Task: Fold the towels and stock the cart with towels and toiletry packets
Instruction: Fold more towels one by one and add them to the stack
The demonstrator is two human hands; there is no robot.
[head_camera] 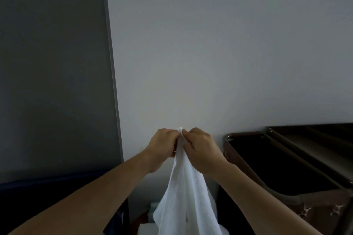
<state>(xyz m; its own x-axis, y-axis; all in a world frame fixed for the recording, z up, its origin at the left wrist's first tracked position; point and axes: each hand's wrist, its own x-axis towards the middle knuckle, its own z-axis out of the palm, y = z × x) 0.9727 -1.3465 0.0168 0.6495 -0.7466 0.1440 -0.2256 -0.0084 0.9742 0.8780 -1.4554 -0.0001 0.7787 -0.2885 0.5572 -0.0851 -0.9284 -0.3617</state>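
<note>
Head view shows a big pale wall (210, 44) behind the fingers. A grey board (53, 63) stands to the left of them. A dark cart (282, 145) sits to the right of the fingers and a bit lower. A white towel (183, 192) hangs straight down from the fingers. The left hand (162, 145) and the right hand (202, 150) are close together, fingers curled tight, both pinching the towel's top corner.

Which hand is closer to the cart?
The right hand, pinching the white towel on the side toward the brown cart. The left hand grips the towel on the far side, by the grey panel.
</note>
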